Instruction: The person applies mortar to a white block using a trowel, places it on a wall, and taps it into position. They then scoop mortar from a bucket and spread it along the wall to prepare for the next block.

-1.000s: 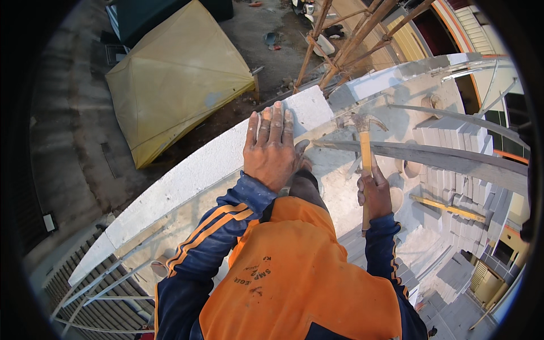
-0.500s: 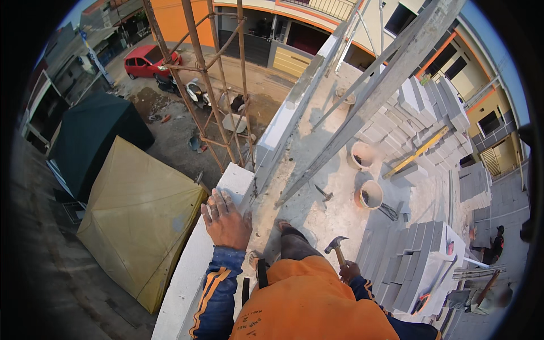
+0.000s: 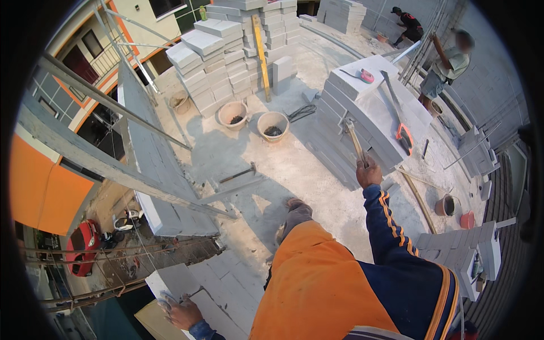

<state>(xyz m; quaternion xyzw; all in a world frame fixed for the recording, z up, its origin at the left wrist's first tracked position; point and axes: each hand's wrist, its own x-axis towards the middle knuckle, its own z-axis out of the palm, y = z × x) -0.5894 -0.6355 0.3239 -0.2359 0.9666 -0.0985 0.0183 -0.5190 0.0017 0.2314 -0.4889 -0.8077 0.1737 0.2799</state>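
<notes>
My right hand (image 3: pixel 368 171) is closed around the wooden handle of a hammer (image 3: pixel 356 141), its metal head raised in front of a stack of pale grey blocks (image 3: pixel 334 105). At the lower left, my left hand (image 3: pixel 180 313) rests with fingers apart on a white block (image 3: pixel 170 277) at the end of the low block wall (image 3: pixel 232 280). A handsaw (image 3: pixel 400 116) with an orange handle and a pink tape measure (image 3: pixel 367 76) lie on top of the stack. Another hammer (image 3: pixel 238 172) lies on the floor.
Two buckets of dark material (image 3: pixel 232 115) (image 3: pixel 273 126) stand near a tall block pile (image 3: pixel 218 73), where a yellow spirit level (image 3: pixel 260 56) leans. Slanting timber (image 3: pixel 130 175) crosses the left. Two people (image 3: pixel 450 62) (image 3: pixel 409 25) are at the upper right. Street level drops away at lower left.
My view has swung to the right. The hammer in my right hand is now raised beside the block stack. My left hand still rests on the white block.
</notes>
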